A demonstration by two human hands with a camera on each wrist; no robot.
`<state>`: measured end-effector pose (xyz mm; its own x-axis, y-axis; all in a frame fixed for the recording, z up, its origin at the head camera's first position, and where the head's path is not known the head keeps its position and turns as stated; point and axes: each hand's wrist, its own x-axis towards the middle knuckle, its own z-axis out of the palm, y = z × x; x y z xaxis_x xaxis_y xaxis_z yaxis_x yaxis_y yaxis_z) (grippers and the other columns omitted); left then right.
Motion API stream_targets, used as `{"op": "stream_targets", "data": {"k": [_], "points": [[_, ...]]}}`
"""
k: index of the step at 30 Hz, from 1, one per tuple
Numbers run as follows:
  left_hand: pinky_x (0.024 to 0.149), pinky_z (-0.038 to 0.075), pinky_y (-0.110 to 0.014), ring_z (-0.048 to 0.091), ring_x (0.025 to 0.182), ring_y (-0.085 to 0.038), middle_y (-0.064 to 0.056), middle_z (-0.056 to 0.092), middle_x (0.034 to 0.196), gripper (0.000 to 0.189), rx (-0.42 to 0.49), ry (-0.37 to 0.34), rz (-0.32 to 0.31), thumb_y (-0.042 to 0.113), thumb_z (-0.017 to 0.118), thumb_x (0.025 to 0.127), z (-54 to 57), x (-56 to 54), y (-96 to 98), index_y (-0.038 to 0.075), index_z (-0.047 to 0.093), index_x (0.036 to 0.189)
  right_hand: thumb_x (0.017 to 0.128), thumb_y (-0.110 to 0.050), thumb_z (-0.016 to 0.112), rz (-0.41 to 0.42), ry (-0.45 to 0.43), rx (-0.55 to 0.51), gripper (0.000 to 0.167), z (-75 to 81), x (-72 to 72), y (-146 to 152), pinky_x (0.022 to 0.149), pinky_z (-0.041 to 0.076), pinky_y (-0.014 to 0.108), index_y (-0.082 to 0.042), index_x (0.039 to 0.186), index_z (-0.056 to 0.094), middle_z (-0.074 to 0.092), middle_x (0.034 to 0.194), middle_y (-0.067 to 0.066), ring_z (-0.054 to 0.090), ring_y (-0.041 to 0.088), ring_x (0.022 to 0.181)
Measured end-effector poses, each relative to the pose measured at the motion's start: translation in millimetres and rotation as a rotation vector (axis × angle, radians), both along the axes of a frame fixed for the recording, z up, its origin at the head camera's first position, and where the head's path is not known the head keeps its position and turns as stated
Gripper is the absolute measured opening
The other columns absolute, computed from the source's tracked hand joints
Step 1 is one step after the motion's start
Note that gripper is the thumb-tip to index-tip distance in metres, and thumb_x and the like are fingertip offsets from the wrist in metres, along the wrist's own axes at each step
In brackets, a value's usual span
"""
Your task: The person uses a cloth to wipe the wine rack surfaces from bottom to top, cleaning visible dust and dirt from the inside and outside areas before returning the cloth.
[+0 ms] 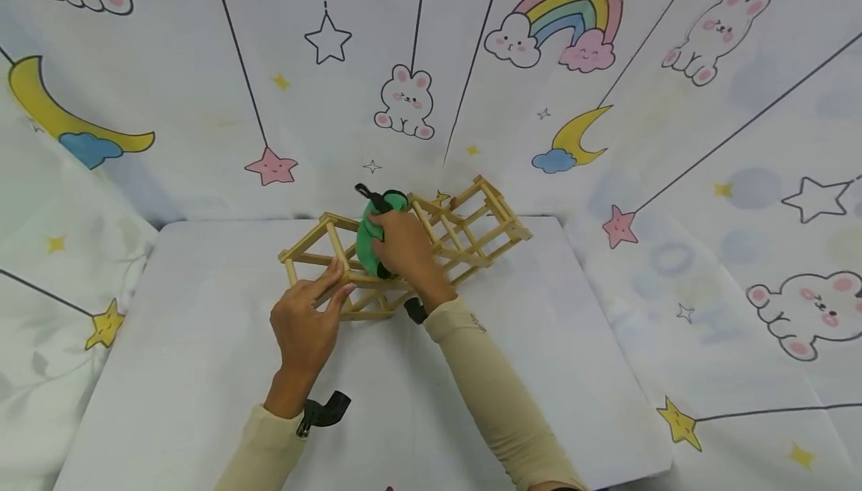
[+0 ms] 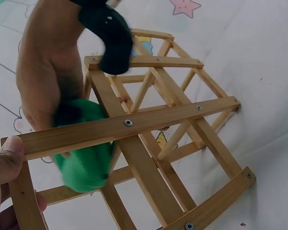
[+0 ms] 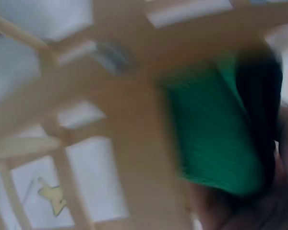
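A light wooden rack of slats and dowels, joined by small screws, lies slantwise across the far part of the table in the head view. My left hand pinches the near-left end of this rack between thumb and fingers. From above, my right hand grips a green cloth pad with black trim and a black strap loop. The pad lies against a wooden slat in the right wrist view, which is blurred. Part of the pad is hidden behind my right hand and the slats.
Under the rack is a white table. A white cloth backdrop printed with stars, bunnies and a rainbow stands close behind the rack. Black camera mounts sit at the left wrist and right wrist.
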<state>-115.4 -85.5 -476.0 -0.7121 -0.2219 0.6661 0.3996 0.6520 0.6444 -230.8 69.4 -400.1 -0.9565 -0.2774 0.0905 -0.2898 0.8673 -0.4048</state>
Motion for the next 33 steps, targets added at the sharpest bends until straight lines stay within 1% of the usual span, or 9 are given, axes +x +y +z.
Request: {"op": "stream_targets", "data": {"k": [4,7,9,14,17,20,24,30,33], "points": [[0.064,0.054,-0.044,0.074,0.082,-0.029,-0.007,0.081,0.119,0.047,-0.009,-0.023,-0.033,0.021,0.091,0.084,0.3,1.0,-0.3,0.009,0.078,0.127,0.100,-0.021,0.075,0.000,0.070,-0.179,0.052,18.6,4.6,4.7,0.081,0.061,0.035,-0.029,0.150,0.062,0.076,0.130,0.012,0.073,0.022,0.093],[0.073,0.057,-0.045,0.074,0.092,-0.030,-0.006,0.079,0.124,0.051,0.020,-0.021,-0.015,0.017,0.092,0.082,-4.3,5.9,-3.8,0.008,0.076,0.130,0.096,-0.024,0.082,0.050,0.155,-0.343,0.063,32.4,9.1,1.9,0.110,0.055,0.045,-0.033,0.154,0.056,0.059,0.157,0.013,0.061,0.031,0.139],[0.080,0.057,-0.040,0.073,0.099,-0.033,-0.009,0.078,0.126,0.055,0.052,-0.026,0.036,0.015,0.093,0.081,-11.7,11.6,-9.7,0.008,0.075,0.132,0.092,-0.026,0.086,0.106,0.148,-0.430,0.073,40.1,11.2,-4.4,0.114,0.052,0.045,-0.036,0.156,0.053,0.052,0.162,0.013,0.056,0.030,0.144],[0.089,0.045,-0.014,0.075,0.099,-0.033,-0.012,0.079,0.124,0.058,0.185,-0.118,0.156,0.014,0.093,0.081,-39.2,28.4,-25.0,0.008,0.073,0.135,0.085,-0.027,0.093,0.235,-0.024,-0.384,0.086,48.8,8.4,-27.3,0.111,0.053,0.038,-0.042,0.157,0.050,0.051,0.163,0.011,0.057,0.023,0.140],[0.087,0.046,-0.005,0.078,0.090,-0.018,-0.012,0.081,0.114,0.049,0.289,-0.191,0.122,0.013,0.090,0.085,-51.4,33.5,-28.4,0.007,0.075,0.131,0.085,-0.025,0.092,0.305,-0.132,-0.196,0.084,48.1,-0.7,-37.9,0.107,0.054,0.034,-0.044,0.156,0.050,0.052,0.163,0.008,0.057,0.021,0.140],[0.081,0.051,-0.005,0.075,0.087,0.002,-0.014,0.082,0.110,0.040,0.380,-0.213,0.072,0.012,0.086,0.089,-55.3,32.9,-29.8,0.002,0.077,0.127,0.089,-0.024,0.089,0.307,-0.063,-0.116,0.082,44.1,-13.5,-45.3,0.110,0.053,0.037,-0.040,0.158,0.048,0.053,0.162,0.011,0.057,0.025,0.141],[0.075,0.054,-0.006,0.071,0.087,0.014,-0.018,0.081,0.109,0.036,0.460,-0.195,0.041,0.009,0.084,0.090,-55.8,28.9,-31.9,-0.002,0.076,0.124,0.092,-0.025,0.086,0.241,0.017,-0.196,0.078,40.1,-25.0,-42.6,0.112,0.052,0.040,-0.038,0.159,0.048,0.054,0.160,0.014,0.058,0.028,0.140],[0.073,0.054,-0.007,0.072,0.085,0.012,-0.016,0.081,0.109,0.035,0.484,-0.185,0.032,0.011,0.085,0.090,-54.9,24.2,-38.2,0.002,0.078,0.123,0.085,-0.015,0.092,0.532,-0.411,-0.339,0.075,45.8,-25.8,-15.5,0.093,0.060,0.037,-0.030,0.151,0.061,0.062,0.150,0.012,0.063,0.024,0.115],[0.072,0.054,-0.007,0.072,0.084,0.012,-0.017,0.081,0.108,0.034,0.491,-0.175,0.033,0.009,0.085,0.089,-54.2,22.8,-41.8,0.002,0.079,0.122,0.087,-0.015,0.091,0.555,-0.398,-0.331,0.074,43.5,-29.8,-18.1,0.096,0.059,0.035,-0.028,0.153,0.059,0.061,0.152,0.012,0.063,0.024,0.120]]}}
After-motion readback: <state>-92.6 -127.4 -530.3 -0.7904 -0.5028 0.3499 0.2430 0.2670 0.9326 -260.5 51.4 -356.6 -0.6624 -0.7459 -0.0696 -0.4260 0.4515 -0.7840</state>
